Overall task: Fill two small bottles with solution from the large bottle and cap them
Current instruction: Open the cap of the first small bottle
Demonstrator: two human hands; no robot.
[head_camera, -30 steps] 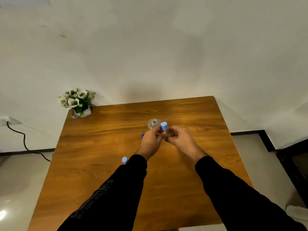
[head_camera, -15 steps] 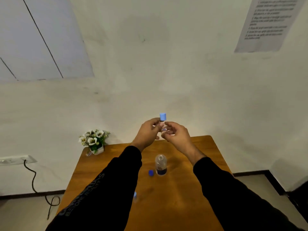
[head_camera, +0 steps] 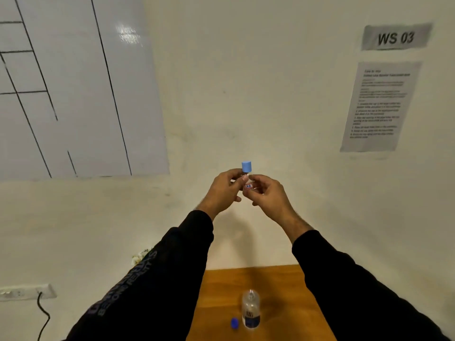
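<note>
A small clear bottle (head_camera: 248,185) with a light-blue cap (head_camera: 246,166) and a red-edged label is held upright, high in front of the wall. My left hand (head_camera: 222,190) pinches it from the left just under the cap. My right hand (head_camera: 267,195) grips its body from the right. Below, the large clear bottle (head_camera: 250,308) stands uncapped on the wooden table (head_camera: 283,303). Its dark-blue cap (head_camera: 235,323) lies just left of it. The second small bottle is hidden from view.
A whiteboard (head_camera: 73,82) hangs on the wall at upper left. A sign reading WS 03 (head_camera: 396,37) and a printed sheet (head_camera: 379,105) are at upper right. A wall socket with a black cable (head_camera: 43,313) is at lower left. White flowers (head_camera: 140,254) peek past my left sleeve.
Both hands have lifted the capped small bottle from just above the table up in front of the wall. The view has tilted upward, so most of the table has dropped out of sight.
</note>
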